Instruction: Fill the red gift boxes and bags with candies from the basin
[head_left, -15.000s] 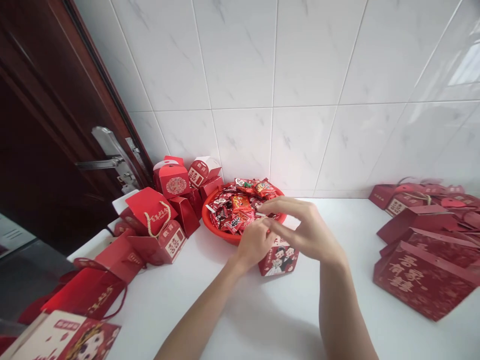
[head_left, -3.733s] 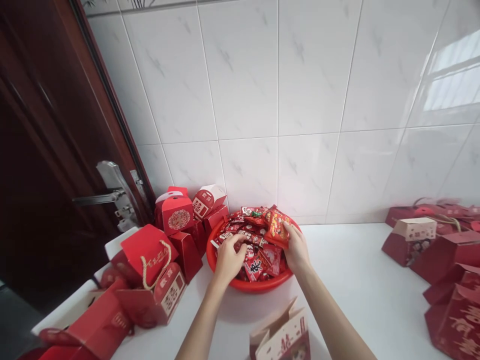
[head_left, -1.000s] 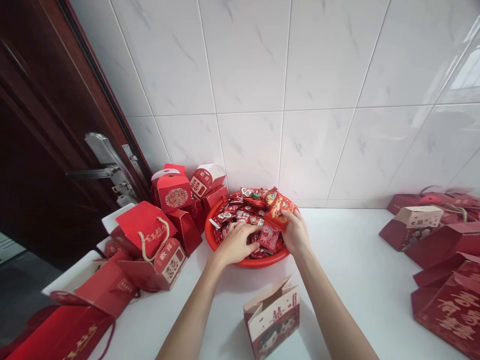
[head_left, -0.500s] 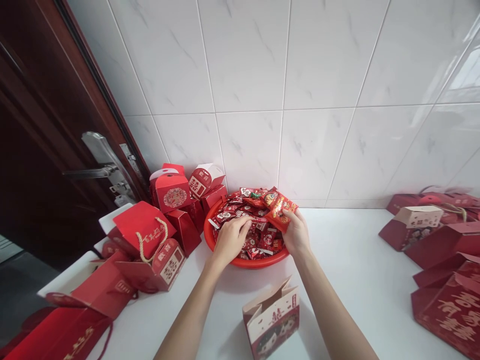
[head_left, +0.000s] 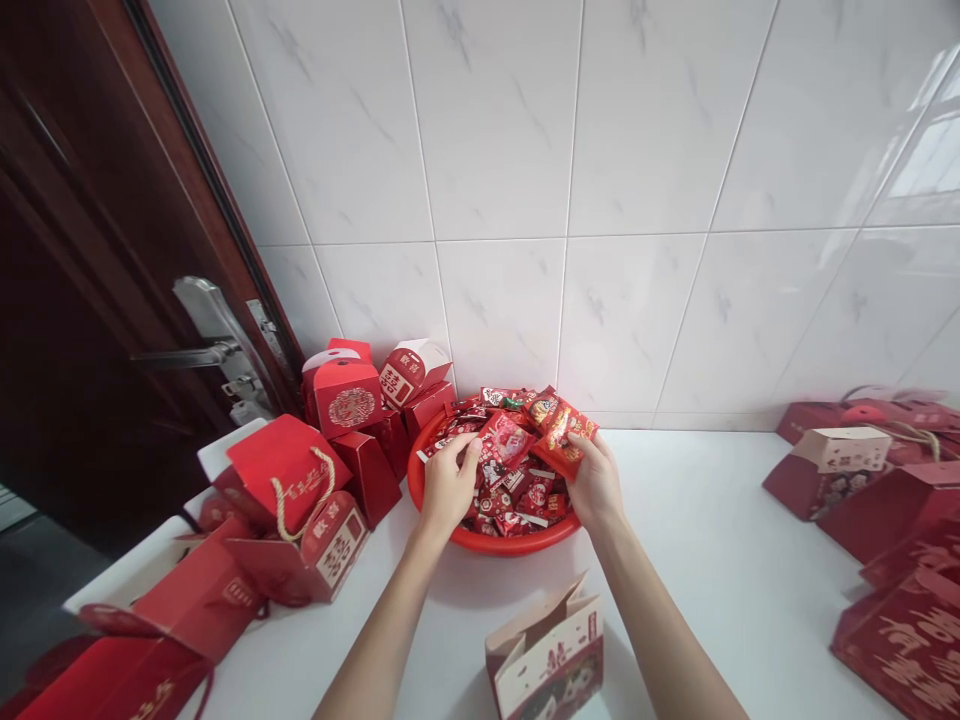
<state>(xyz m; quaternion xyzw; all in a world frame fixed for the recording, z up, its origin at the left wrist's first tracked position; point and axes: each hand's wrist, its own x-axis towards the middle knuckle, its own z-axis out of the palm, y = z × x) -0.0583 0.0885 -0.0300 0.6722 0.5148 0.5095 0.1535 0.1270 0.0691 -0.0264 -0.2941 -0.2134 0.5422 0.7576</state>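
A round red basin [head_left: 499,546] heaped with small wrapped sweets [head_left: 517,487] sits against the tiled wall. My left hand [head_left: 448,488], over the basin's left part, pinches a pinkish-red candy packet [head_left: 504,442] by its edge. Over the right side, my right hand [head_left: 595,482] grips a larger orange-red snack packet [head_left: 556,433] between thumb and fingers. Nearer to me, between my forearms, stands an upright cream and red paper gift box [head_left: 551,655] with its top open.
Several red gift boxes [head_left: 300,470] are piled at the left, some with rope handles, beside a dark wooden door [head_left: 90,250] with a metal handle [head_left: 217,325]. More red boxes [head_left: 892,500] stand at the right on the white tabletop [head_left: 697,560].
My left hand has lifted a pinkish-red candy packet from the heap. My right hand keeps its grip on the orange-red packet. The view has tilted slightly upward.
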